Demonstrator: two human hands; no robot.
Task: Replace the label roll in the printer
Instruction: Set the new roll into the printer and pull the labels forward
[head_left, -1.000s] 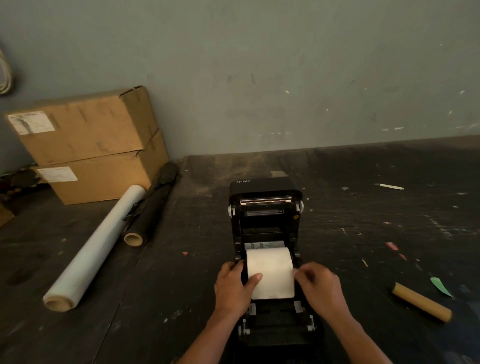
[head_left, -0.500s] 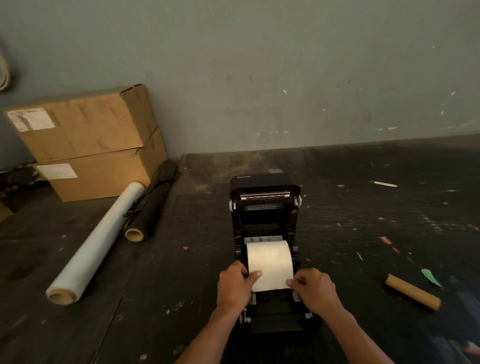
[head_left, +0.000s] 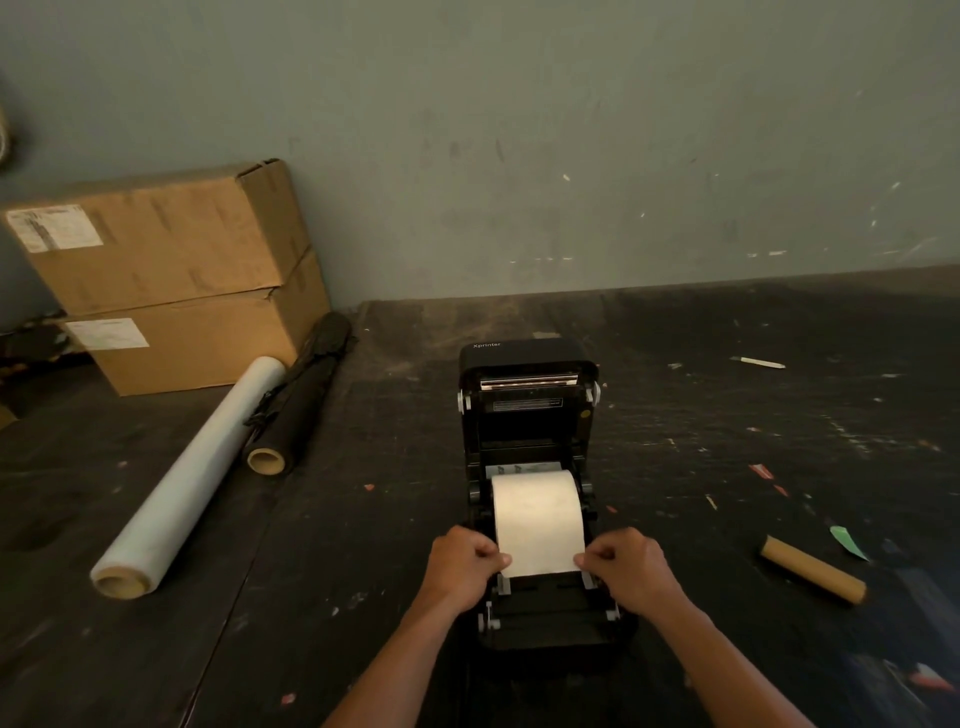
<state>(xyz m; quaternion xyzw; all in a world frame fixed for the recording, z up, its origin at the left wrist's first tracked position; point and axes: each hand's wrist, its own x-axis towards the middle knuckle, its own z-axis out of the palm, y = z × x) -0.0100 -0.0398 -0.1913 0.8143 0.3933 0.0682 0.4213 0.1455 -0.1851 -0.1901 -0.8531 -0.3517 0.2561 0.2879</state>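
Observation:
A black label printer (head_left: 527, 410) stands on the dark table with its lid tilted up and back. In its open bay lies a white label roll (head_left: 537, 512), its loose end drawn toward me over the front guides. My left hand (head_left: 462, 566) pinches the left corner of that loose end. At the right corner my right hand (head_left: 626, 569) pinches the paper the same way. A brown cardboard core (head_left: 813, 569) lies on the table to the right of the printer.
Two stacked cardboard boxes (head_left: 171, 275) stand at the back left against the wall. Beside them lie a long roll of clear wrap (head_left: 192, 478) and a black roll (head_left: 298, 408). Scraps of paper and a green sliver (head_left: 847, 540) dot the table on the right.
Both hands have slid from the roll's sides down to the corners of its loose end, and the paper now reaches farther toward me. The view has shifted slightly.

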